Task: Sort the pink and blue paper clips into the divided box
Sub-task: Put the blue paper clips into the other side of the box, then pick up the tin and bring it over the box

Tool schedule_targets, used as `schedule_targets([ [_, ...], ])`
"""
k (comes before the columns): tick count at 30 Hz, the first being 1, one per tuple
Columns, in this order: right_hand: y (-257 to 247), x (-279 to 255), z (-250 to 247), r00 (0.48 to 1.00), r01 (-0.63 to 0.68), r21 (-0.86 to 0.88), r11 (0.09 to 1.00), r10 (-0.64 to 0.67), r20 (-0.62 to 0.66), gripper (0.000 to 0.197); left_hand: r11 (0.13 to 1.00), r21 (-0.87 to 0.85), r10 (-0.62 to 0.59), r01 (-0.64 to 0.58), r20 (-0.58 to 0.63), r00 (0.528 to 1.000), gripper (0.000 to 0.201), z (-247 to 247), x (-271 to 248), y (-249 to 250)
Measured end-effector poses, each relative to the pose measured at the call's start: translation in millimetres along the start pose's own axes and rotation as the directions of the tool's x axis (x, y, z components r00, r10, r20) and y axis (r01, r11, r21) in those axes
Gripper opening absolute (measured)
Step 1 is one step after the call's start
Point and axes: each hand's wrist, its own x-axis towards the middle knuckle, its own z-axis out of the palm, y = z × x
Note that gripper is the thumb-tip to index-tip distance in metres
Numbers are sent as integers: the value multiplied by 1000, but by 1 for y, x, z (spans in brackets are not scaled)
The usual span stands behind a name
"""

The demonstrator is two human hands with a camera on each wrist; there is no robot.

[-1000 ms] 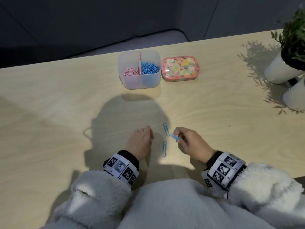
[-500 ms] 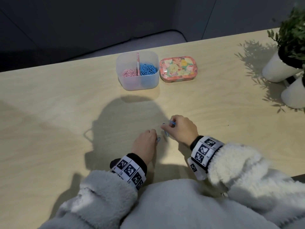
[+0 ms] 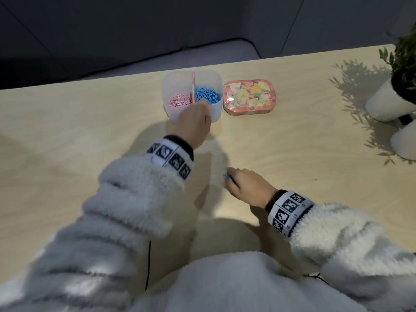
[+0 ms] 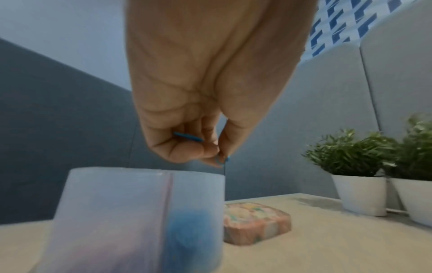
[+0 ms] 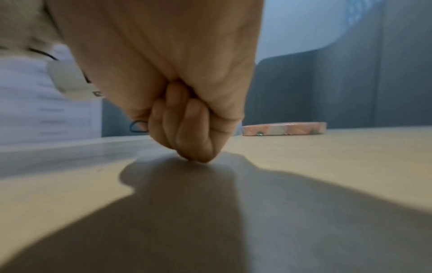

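Observation:
The translucent divided box [image 3: 213, 82] [image 4: 112, 212] stands at the table's far middle, pink paper clips [image 3: 179, 101] in its left half and blue paper clips [image 3: 208, 93] in its right half. My left hand [image 3: 194, 121] [image 4: 210, 153] hovers just over the box's near rim with curled fingers holding blue clips [image 4: 188, 137]. My right hand [image 3: 246, 188] [image 5: 191, 140] rests knuckles-down on the table nearer to me, fingers curled, pinching a blue clip [image 3: 227, 176] [image 5: 138, 126] that pokes out to the left.
A flowered tin [image 3: 248, 96] [image 4: 256, 223] sits right of the box. White plant pots [image 3: 389, 104] [image 4: 360, 194] stand at the table's right edge. My fluffy sleeves cover the near table.
My left hand has left the table in front of me and reached forward to the box with blue clips. The loose clips on the table are gone; my right hand drew back slightly.

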Motion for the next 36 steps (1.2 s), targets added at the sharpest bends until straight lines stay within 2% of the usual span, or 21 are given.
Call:
schedule_targets([
  [2, 2, -2, -9, 999, 24, 98, 995, -22, -25, 22, 1000, 24, -2, 3, -59, 998, 24, -7, 31, 5],
  [3, 3, -2, -14, 998, 26, 137, 990, -19, -55, 27, 998, 54, -16, 18, -48, 999, 26, -8, 44, 7],
  [6, 3, 0, -33, 980, 31, 177, 984, 5, -197, 35, 975, 216, -71, 51, 86, 994, 29, -3, 68, 12],
  [8, 4, 4, -44, 961, 35, 210, 977, 25, -276, 32, 979, 197, -68, 47, 101, 993, 31, -1, 72, 13],
  [10, 5, 10, -56, 937, 46, 248, 968, 45, -347, 34, 995, 93, -33, 33, -2, 999, 34, -2, 72, 2],
  [12, 7, 17, -66, 914, 65, 265, 962, 49, -403, 35, 993, 108, -25, 52, -239, 971, 37, -6, 70, -18],
  [13, 7, 20, -71, 908, 69, 262, 963, 48, -417, 36, 983, 124, -92, 138, -319, 943, 42, -7, 68, -30],
  [14, 7, 23, -77, 906, 73, 252, 965, 42, -421, 38, 962, 96, -210, 255, -334, 919, 50, -9, 65, -41],
  [15, 6, 28, -84, 909, 76, 239, 968, 31, -416, 37, 935, 15, -336, 355, -284, 898, 57, -10, 62, -51],
  [16, 4, 33, -91, 915, 79, 222, 972, 18, -402, 36, 903, -112, -429, 415, -184, 884, 60, -10, 58, -58],
  [18, -5, 46, -108, 930, 89, 178, 980, -17, -368, 34, 807, -387, -476, 445, 18, 879, 58, -5, 49, -69],
  [19, -11, 53, -115, 935, 93, 153, 984, -34, -354, 33, 753, -487, -471, 443, 70, 879, 58, -2, 43, -74],
  [22, -30, 71, -132, 950, 83, 60, 995, -61, -306, 36, 690, -611, -461, 389, 44, 886, 55, 10, 21, -76],
  [26, -54, 93, -139, 978, 29, -49, 998, -38, -203, 33, 554, -763, -514, 334, 2, 858, 67, 37, -15, -71],
  [29, -67, 107, -132, 984, 10, -110, 994, -30, -175, 29, 465, -814, -531, 348, 58, 846, 62, 46, -39, -64],
  [32, -74, 111, -123, 995, -8, -168, 986, -8, -95, 26, 388, -853, -509, 349, 118, 853, 64, 43, -55, -57],
  [34, -72, 108, -124, 985, 24, -155, 988, -50, -168, 26, 352, -877, -486, 327, 127, 865, 68, 40, -65, -54],
  [36, -57, 103, -133, 914, -9, -84, 996, -26, -405, 26, 356, -883, -463, 307, 119, 878, 67, 43, -73, -54],
])
